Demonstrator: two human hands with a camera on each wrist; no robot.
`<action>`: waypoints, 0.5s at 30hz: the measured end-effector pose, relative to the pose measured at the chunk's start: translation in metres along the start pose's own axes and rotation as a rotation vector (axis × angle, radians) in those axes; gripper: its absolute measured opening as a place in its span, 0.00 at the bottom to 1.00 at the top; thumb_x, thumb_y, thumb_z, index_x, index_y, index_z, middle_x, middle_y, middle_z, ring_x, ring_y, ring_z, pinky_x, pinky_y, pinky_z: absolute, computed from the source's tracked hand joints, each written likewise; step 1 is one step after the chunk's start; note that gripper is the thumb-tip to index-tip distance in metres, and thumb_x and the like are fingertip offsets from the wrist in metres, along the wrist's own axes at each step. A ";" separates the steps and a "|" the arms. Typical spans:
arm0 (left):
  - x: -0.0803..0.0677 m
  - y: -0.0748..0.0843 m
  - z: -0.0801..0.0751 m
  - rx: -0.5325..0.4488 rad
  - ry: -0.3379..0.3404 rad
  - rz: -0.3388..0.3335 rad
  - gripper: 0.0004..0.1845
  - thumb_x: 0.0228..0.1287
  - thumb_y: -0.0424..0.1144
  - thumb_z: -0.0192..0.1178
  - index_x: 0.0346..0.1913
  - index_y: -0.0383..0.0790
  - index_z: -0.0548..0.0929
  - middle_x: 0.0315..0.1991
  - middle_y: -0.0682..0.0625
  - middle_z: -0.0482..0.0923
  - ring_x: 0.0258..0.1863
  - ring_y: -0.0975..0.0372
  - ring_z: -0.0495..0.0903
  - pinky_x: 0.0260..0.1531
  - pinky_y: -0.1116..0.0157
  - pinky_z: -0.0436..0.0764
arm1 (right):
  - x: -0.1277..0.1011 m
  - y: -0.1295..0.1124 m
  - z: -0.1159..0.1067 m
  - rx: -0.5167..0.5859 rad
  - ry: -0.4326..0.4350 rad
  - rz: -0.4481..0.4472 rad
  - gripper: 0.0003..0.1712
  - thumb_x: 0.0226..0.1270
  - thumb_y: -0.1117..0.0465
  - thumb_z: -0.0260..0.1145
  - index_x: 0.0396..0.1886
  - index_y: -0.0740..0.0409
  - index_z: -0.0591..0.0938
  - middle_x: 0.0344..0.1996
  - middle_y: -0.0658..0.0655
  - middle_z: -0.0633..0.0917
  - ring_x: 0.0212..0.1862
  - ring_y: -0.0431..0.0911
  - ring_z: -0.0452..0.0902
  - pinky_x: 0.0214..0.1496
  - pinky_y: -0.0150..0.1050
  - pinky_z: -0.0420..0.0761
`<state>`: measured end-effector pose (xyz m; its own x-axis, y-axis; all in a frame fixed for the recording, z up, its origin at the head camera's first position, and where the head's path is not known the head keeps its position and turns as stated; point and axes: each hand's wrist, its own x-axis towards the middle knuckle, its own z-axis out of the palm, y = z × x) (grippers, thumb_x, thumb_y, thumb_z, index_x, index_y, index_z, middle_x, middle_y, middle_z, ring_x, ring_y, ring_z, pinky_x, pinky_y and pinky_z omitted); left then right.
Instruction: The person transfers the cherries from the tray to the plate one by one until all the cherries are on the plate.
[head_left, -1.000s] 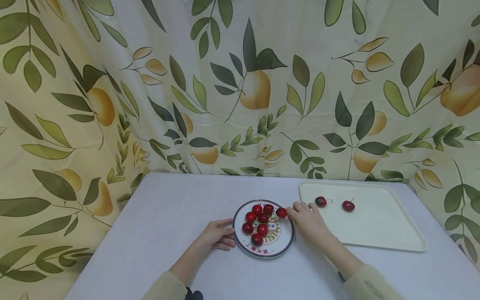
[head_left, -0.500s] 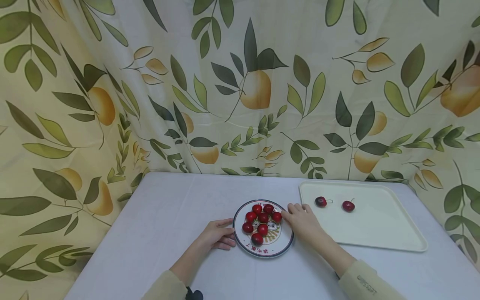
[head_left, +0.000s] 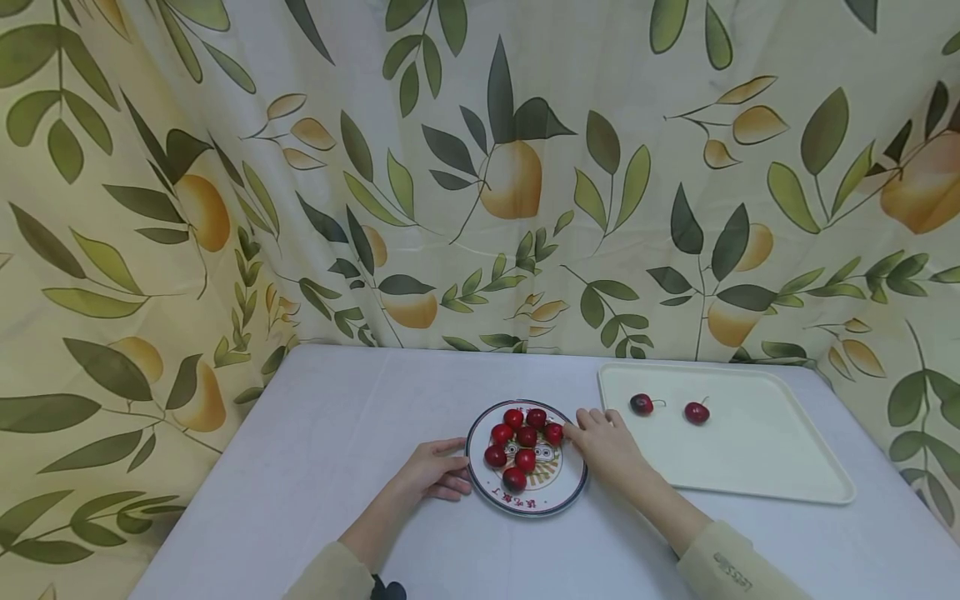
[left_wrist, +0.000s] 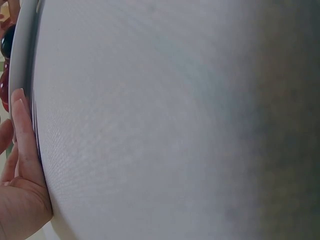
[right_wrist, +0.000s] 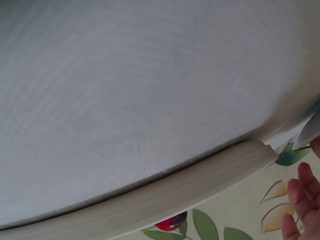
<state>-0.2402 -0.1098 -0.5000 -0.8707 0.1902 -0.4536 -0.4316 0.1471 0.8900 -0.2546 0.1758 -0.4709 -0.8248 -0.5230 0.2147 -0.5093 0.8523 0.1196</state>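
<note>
In the head view a round white plate [head_left: 551, 492] with a dark blue rim and red printed characters holds several dark red cherries [head_left: 513, 479]. My left hand [head_left: 433, 472] grips the plate's left rim, thumb on the edge and fingers along the side. In the left wrist view those fingers [left_wrist: 25, 135] lie against the plate's outer wall. My right hand [head_left: 606, 442] reaches over the right rim, thumb and fingertips pinching the rightmost cherry [head_left: 553, 433] beside the others. The right wrist view shows only part of the right hand [right_wrist: 304, 200] at its right edge.
A cream rectangular tray [head_left: 772, 458] stands to the right, with two stemmed cherries [head_left: 697, 412] near its far left. A white cloth covers the table [head_left: 360, 400]. Behind it hangs a curtain [head_left: 465, 275] printed with fruit and leaves.
My right hand has moved a little left, bringing the cherry from the plate's right rim inward beside the others. Over the last half second it has stayed there; the left hand has not moved.
</note>
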 end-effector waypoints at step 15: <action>0.002 -0.002 0.000 0.008 0.006 0.002 0.27 0.62 0.36 0.56 0.65 0.38 0.65 0.27 0.45 0.83 0.23 0.58 0.84 0.25 0.63 0.83 | -0.013 0.031 -0.017 0.066 0.085 0.112 0.17 0.55 0.62 0.67 0.46 0.54 0.78 0.33 0.56 0.74 0.39 0.53 0.70 0.43 0.52 0.68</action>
<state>-0.2409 -0.1098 -0.5031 -0.8728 0.1849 -0.4517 -0.4280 0.1548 0.8904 -0.2555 0.2092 -0.4538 -0.8549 -0.4194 0.3053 -0.4324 0.9013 0.0273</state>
